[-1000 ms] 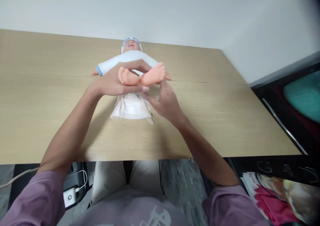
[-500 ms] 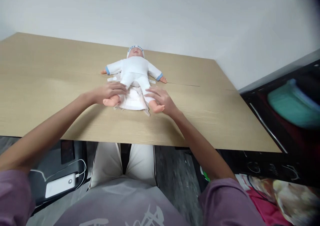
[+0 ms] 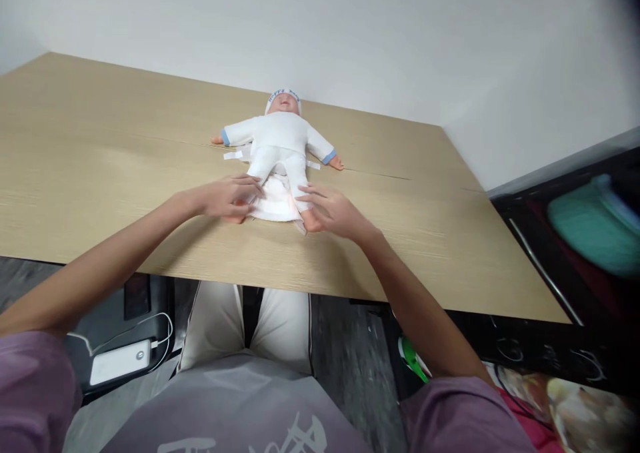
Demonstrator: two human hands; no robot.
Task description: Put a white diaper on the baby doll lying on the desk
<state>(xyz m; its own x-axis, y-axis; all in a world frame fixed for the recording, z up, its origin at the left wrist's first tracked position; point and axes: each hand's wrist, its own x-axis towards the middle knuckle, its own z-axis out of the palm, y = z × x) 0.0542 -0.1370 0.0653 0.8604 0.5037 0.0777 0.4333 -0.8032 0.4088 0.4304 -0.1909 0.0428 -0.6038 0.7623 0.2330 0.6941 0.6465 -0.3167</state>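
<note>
- Doll: lies on its back on the wooden bench, head toward the far wall, legs toward the person. It wears a white one-piece suit with blue cuffs and a white cap with a blue band. Both arms are spread flat to the sides.
- Diaper: a white diaper lies open and flat under the doll's hips and between its legs, the near edge pointing toward the person. Two white tabs show on the bench at either side of the doll's waist.
- Left hand: palm down at the doll's foot on that side, covering most of it. The fingers are loosely curled and reach to the diaper's edge; whether they actually pinch the diaper or the foot cannot be told.
- Right hand: palm down over the doll's other lower leg, touching it, with the bare foot just visible beneath. The fingers are extended and relaxed, not clenched around anything.
- Surroundings: a white power bank with a cable lies on the floor below the bench's near edge. A dark shelf unit stands to the right, holding a teal item.
</note>
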